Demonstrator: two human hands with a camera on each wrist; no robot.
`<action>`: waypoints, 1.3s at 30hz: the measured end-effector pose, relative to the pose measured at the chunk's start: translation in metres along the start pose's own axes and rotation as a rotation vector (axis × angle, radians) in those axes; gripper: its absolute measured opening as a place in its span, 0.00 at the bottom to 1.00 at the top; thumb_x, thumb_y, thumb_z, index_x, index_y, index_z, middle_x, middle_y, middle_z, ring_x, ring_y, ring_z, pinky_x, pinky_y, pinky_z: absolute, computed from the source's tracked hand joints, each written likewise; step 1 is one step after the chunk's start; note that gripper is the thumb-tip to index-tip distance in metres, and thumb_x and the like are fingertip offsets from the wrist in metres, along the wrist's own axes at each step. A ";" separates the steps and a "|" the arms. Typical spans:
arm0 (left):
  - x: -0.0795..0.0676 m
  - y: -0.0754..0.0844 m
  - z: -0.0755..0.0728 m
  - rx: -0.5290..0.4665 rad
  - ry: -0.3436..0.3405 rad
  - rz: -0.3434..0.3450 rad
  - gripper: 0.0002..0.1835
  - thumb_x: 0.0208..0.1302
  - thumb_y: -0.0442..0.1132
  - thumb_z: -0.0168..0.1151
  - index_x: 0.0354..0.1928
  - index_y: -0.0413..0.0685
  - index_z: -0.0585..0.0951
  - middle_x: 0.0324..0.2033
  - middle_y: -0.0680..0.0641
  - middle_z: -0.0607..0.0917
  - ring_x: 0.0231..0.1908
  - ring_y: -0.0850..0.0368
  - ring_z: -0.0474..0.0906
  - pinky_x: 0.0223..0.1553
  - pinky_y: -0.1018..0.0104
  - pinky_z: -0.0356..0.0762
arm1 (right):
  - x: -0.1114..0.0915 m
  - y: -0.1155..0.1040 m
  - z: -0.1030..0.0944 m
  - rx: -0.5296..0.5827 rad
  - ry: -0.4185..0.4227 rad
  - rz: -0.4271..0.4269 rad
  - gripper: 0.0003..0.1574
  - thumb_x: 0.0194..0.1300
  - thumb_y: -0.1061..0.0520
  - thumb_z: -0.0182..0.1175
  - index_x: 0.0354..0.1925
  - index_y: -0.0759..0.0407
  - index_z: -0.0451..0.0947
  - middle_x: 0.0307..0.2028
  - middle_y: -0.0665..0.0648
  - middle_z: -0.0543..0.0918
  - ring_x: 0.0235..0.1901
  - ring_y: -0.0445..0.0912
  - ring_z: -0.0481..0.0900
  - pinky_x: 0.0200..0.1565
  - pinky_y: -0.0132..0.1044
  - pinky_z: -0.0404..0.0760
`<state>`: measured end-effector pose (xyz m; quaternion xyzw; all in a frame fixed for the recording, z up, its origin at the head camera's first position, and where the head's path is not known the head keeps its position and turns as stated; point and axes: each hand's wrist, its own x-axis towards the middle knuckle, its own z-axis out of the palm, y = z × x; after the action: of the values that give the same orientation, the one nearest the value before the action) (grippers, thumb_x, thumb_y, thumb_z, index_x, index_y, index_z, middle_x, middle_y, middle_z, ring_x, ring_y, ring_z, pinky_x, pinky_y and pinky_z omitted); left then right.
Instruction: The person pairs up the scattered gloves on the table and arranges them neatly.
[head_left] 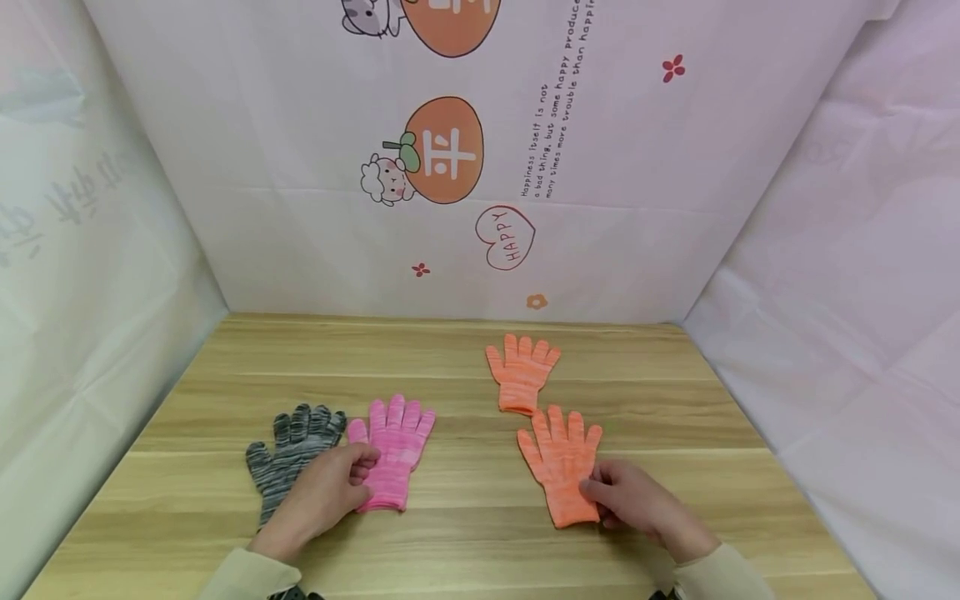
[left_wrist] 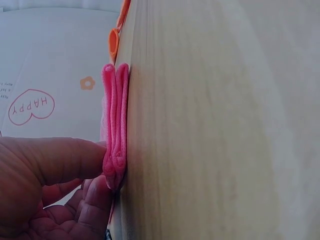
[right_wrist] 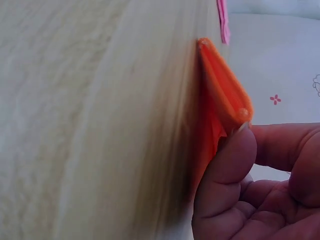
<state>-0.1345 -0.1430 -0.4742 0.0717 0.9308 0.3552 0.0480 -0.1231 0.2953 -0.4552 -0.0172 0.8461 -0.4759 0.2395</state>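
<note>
Pink knit glove (head_left: 393, 462), flat, left of table (head_left: 465, 542) centre, pinched by left hand (head_left: 326, 487). Orange glove (head_left: 564, 467) nearer right edge, cuff side lifted, pinched by right hand (head_left: 633, 498). Both: fingers toward far edge.

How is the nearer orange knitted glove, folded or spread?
Spread: the nearer orange knitted glove has five fingers fanned apart, its cuff partly lifted.

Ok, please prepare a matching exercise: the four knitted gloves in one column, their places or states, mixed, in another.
1. dark grey striped knitted glove
2. pink knitted glove
3. far orange knitted glove
4. near orange knitted glove

A. pinched by right hand
B. closest to white printed backdrop
C. leftmost glove
D. held by left hand

Pairs: 1-C; 2-D; 3-B; 4-A
</note>
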 end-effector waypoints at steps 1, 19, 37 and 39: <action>0.000 0.000 0.000 0.000 0.000 -0.001 0.24 0.52 0.26 0.72 0.54 0.43 0.86 0.40 0.53 0.87 0.40 0.63 0.80 0.44 0.62 0.82 | 0.000 0.000 0.001 -0.011 0.004 0.003 0.17 0.79 0.52 0.57 0.33 0.61 0.73 0.26 0.54 0.77 0.25 0.45 0.74 0.28 0.36 0.78; -0.001 0.001 -0.001 -0.013 -0.005 -0.006 0.24 0.53 0.26 0.72 0.55 0.43 0.85 0.41 0.53 0.87 0.41 0.62 0.81 0.45 0.61 0.83 | 0.004 -0.002 -0.003 -0.306 0.227 0.061 0.12 0.71 0.51 0.63 0.34 0.58 0.80 0.26 0.53 0.80 0.26 0.45 0.78 0.27 0.39 0.81; -0.001 0.000 0.001 -0.005 0.003 -0.011 0.25 0.51 0.25 0.71 0.54 0.44 0.86 0.41 0.53 0.87 0.41 0.63 0.81 0.46 0.62 0.83 | 0.034 -0.020 0.012 -0.475 0.272 -0.005 0.09 0.66 0.54 0.67 0.42 0.57 0.83 0.33 0.50 0.82 0.31 0.44 0.75 0.37 0.39 0.77; 0.000 -0.001 0.000 -0.006 0.003 -0.006 0.25 0.51 0.25 0.71 0.54 0.43 0.86 0.41 0.53 0.87 0.40 0.63 0.81 0.46 0.62 0.83 | 0.036 -0.019 0.013 -0.494 0.279 0.002 0.09 0.65 0.54 0.67 0.41 0.57 0.82 0.33 0.50 0.82 0.31 0.44 0.75 0.37 0.39 0.77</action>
<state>-0.1342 -0.1433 -0.4750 0.0681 0.9301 0.3577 0.0480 -0.1531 0.2650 -0.4590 -0.0087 0.9612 -0.2531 0.1097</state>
